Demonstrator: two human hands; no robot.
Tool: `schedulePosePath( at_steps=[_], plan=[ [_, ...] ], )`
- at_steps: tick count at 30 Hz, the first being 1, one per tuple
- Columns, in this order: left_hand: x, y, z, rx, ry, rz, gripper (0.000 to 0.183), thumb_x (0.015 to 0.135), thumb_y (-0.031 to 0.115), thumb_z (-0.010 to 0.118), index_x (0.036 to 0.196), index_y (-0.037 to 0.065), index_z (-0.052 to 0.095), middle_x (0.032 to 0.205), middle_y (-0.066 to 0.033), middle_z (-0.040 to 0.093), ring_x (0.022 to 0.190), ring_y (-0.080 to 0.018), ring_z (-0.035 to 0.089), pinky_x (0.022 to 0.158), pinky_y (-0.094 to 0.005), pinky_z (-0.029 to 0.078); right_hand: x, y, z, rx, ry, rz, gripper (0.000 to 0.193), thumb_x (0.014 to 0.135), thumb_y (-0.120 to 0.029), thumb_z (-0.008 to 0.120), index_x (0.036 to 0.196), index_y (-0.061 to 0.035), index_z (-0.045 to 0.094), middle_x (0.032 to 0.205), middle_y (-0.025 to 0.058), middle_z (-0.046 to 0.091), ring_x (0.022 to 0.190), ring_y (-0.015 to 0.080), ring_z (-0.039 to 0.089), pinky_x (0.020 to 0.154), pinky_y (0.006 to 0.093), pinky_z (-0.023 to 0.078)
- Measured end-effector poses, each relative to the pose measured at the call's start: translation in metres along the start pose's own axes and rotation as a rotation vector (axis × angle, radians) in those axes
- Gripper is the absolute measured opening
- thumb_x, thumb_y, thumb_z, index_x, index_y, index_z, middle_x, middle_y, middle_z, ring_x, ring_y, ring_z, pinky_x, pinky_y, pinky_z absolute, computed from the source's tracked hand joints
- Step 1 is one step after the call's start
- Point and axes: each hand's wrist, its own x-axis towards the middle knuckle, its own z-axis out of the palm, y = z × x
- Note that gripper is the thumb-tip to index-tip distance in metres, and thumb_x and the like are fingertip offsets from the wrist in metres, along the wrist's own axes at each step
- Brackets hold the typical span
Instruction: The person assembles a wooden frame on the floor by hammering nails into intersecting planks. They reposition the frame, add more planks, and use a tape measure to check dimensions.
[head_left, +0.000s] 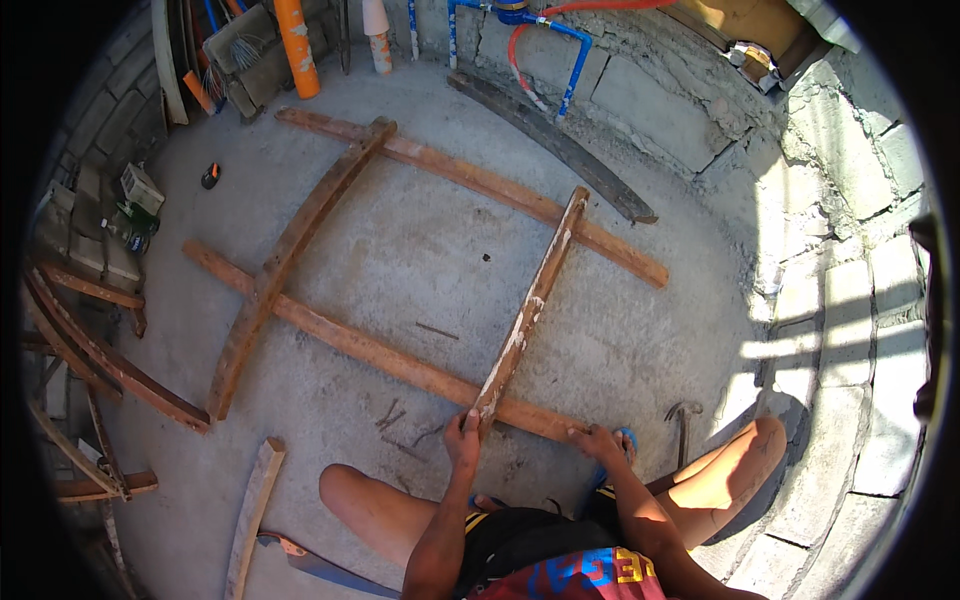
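Observation:
Four lengths of timber form a crossed frame on the concrete floor. My left hand [463, 437] is closed around the near end of the white-stained wooden crosspiece [530, 300], where it lies over the near wooden beam [370, 345]. Fingers of my right hand [597, 443] grip that near beam's right end. The far wooden beam [470, 180] runs roughly parallel, under the crosspiece's other end. A second, brown crosspiece [285, 250] rests across both beams at the left; neither hand touches it.
A hammer [684, 432] is right of my right hand. A handsaw [325, 566] and loose timber [254, 515] lie lower left. Thin sticks [392, 415] sit near my left knee. A dark plank [550, 140] lies by the back wall; more timber [120, 365] leans at left.

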Motion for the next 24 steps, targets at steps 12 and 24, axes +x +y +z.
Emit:
schedulePosePath(
  at_steps=[12,24],
  plan=[
    [0.002,0.000,0.005,0.024,-0.035,-0.056,0.048,0.098,0.040,0.059,0.098,-0.008,0.063,0.090,-0.0173,0.065,0.083,-0.0257,0.060,0.078,-0.0381,0.047,-0.210,-0.010,-0.197,0.480,0.104,-0.543,0.049,0.094,-0.022,0.067,0.133,0.0034,0.052,0.108,0.0126,0.068,0.099,0.0178,0.063,0.089,0.0335,0.050],
    [0.053,0.034,-0.131,0.084,0.133,-0.050,0.086,0.088,0.055,0.068,0.129,-0.004,0.021,0.135,-0.0213,0.025,0.129,-0.0307,0.028,0.113,-0.0407,0.017,-0.075,0.356,-0.116,0.524,0.408,0.564,0.051,0.074,-0.029,0.081,0.107,0.0061,0.064,0.085,0.0169,0.067,0.073,0.0259,0.067,0.058,0.0401,0.053]
  ],
)
